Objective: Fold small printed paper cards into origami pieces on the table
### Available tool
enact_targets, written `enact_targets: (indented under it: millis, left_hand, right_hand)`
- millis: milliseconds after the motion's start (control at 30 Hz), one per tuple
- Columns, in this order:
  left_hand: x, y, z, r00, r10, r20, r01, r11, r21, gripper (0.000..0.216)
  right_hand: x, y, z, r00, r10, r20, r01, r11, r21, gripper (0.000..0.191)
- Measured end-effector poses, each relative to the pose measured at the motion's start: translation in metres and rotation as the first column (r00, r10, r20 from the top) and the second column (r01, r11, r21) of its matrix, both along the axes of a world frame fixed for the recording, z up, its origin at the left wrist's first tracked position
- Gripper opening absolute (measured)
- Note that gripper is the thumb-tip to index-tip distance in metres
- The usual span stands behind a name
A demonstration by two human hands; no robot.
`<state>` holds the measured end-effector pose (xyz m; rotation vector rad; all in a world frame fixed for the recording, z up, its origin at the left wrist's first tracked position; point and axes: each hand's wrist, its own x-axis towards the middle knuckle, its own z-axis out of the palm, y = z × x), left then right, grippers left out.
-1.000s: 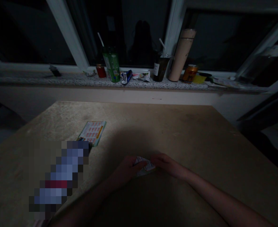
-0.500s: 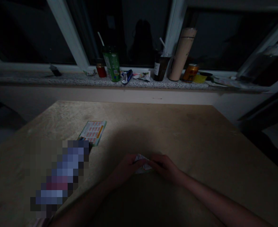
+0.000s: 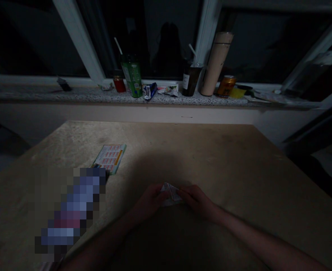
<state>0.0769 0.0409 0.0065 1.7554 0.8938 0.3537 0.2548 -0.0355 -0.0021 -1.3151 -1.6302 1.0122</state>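
Observation:
A small folded piece of printed paper [image 3: 170, 191] with a pointed top is held between my two hands, low over the table. My left hand [image 3: 151, 197] grips its left side, thumb lying across the front. On the right side, my right hand [image 3: 195, 197] pinches the paper between thumb and curled fingers. The lower part of the paper is in deep shadow, so its full shape is hard to make out.
A printed booklet [image 3: 109, 158] lies on the wooden table [image 3: 225, 158] at the left, beside a blurred-out object [image 3: 75, 207]. Along the windowsill [image 3: 84, 96] stand a green cup [image 3: 132, 79], a dark cup [image 3: 192, 81], a tall flask [image 3: 217, 64] and an orange can [image 3: 226, 86].
Both thumbs have shifted slightly apart on the paper, and more of its folded front shows. The hands stay in nearly the same place.

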Motion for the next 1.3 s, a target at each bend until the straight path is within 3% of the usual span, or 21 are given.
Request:
enact_targets:
  millis: [233, 467, 733, 867, 1000, 1300]
  left_hand:
    - [-0.005, -0.001, -0.004, 0.982, 0.186, -0.015, -0.186, 0.982, -0.003, 0.046]
    - [0.005, 0.003, 0.004, 0.999, 0.048, 0.021, -0.047, 0.998, -0.042, 0.041]
    - [0.005, 0.004, 0.006, 0.996, 0.031, 0.081, -0.025, 0.997, -0.072, 0.037]
    - [0.005, 0.006, 0.000, 0.986, 0.130, 0.106, -0.111, 0.979, -0.173, 0.036]
    - [0.004, 0.007, -0.002, 0.956, 0.273, 0.108, -0.242, 0.941, -0.236, 0.043]
    - [0.005, 0.001, 0.002, 0.959, 0.253, 0.130, -0.231, 0.960, -0.159, 0.039]
  right_hand:
    - [0.005, 0.005, -0.003, 0.971, -0.107, -0.212, 0.081, 0.989, -0.125, 0.047]
    - [0.006, 0.006, -0.011, 0.959, -0.160, -0.234, 0.125, 0.980, -0.156, 0.048]
    - [0.001, 0.001, -0.005, 0.942, -0.248, -0.227, 0.266, 0.962, 0.054, 0.014]
    - [0.002, -0.003, -0.008, 0.968, -0.234, -0.092, 0.247, 0.952, 0.183, 0.011]
    - [0.004, -0.005, -0.009, 0.982, -0.183, -0.043, 0.187, 0.929, 0.319, 0.024]
    - [0.005, -0.003, -0.008, 0.969, -0.233, -0.080, 0.247, 0.904, 0.348, 0.012]
